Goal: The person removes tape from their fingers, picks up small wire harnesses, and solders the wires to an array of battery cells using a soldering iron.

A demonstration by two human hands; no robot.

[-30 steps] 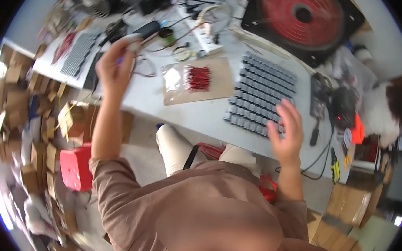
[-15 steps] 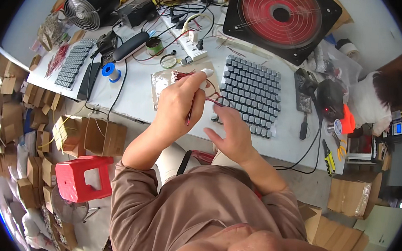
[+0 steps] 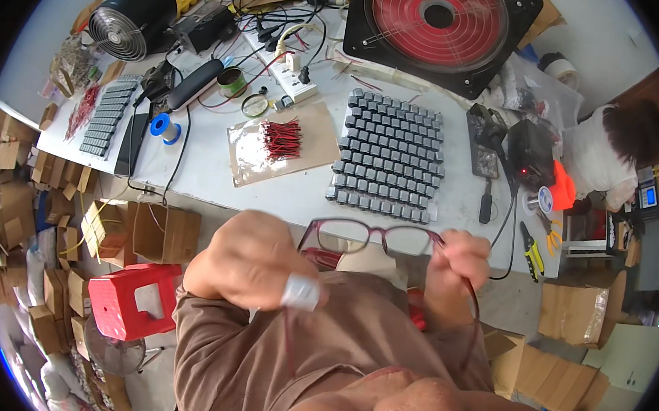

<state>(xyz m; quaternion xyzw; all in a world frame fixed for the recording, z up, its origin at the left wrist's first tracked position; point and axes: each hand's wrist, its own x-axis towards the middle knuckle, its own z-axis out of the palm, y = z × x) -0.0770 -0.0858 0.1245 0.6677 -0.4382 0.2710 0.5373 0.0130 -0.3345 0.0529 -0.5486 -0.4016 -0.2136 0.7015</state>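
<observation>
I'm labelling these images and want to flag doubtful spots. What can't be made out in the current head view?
Head view: the left hand is blurred, so whether it grips the glasses is unclear.
Head view: part of the temple on the right is hidden by the right hand.
Head view: the red wires overlap and are too small to count.
Head view: the large red fan is cut off by the upper edge.

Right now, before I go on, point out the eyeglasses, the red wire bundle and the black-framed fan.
Eyeglasses [image 3: 377,230]: head view, on the bridge between the lenses.
Red wire bundle [image 3: 282,139]: head view, on the middle of the wires.
Black-framed fan [image 3: 438,16]: head view, on its dark central hub.
</observation>
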